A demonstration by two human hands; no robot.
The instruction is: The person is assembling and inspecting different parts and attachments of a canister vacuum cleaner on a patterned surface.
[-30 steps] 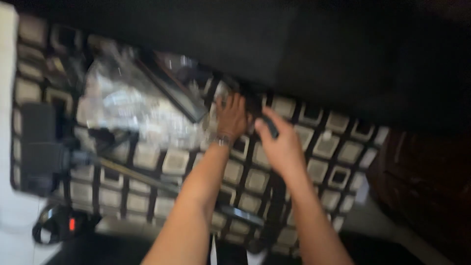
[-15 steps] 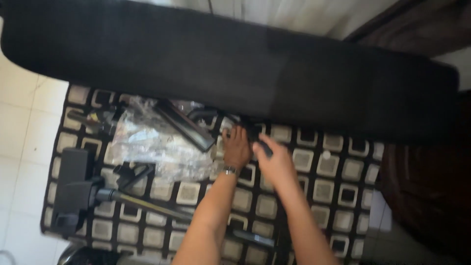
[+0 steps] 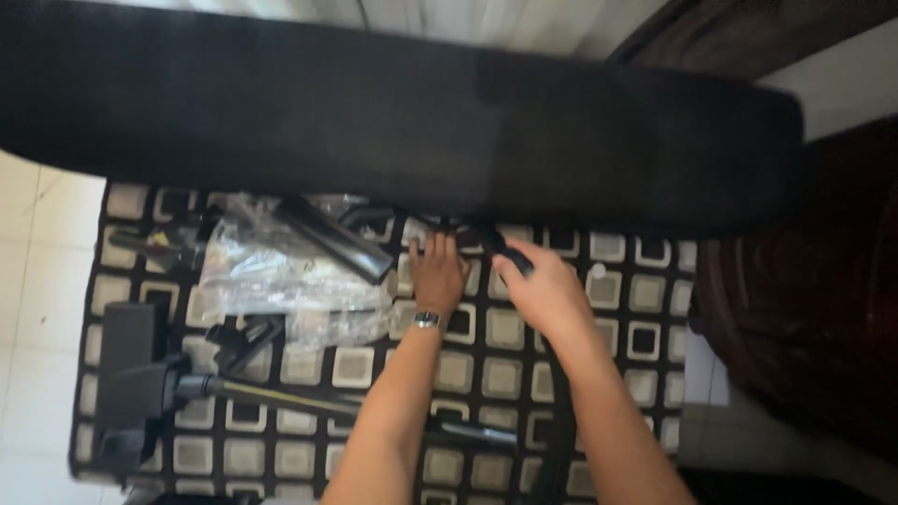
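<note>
Your right hand [image 3: 543, 290] grips a black hose end [image 3: 505, 251] at the sofa's [image 3: 402, 122] edge; your left hand [image 3: 438, 271] rests flat on the rug [image 3: 617, 327], likely steadying a fitting, which calls for careful alignment.

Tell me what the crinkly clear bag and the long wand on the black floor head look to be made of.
The crinkly clear bag looks like thin glossy plastic film: see-through, wrinkled, with white glare patches. The long wand seems metal, smooth and pale yellowish with a sheen along it, though coated plastic is possible. The black floor head it joins looks like matte moulded plastic, dull with no shine.
</note>
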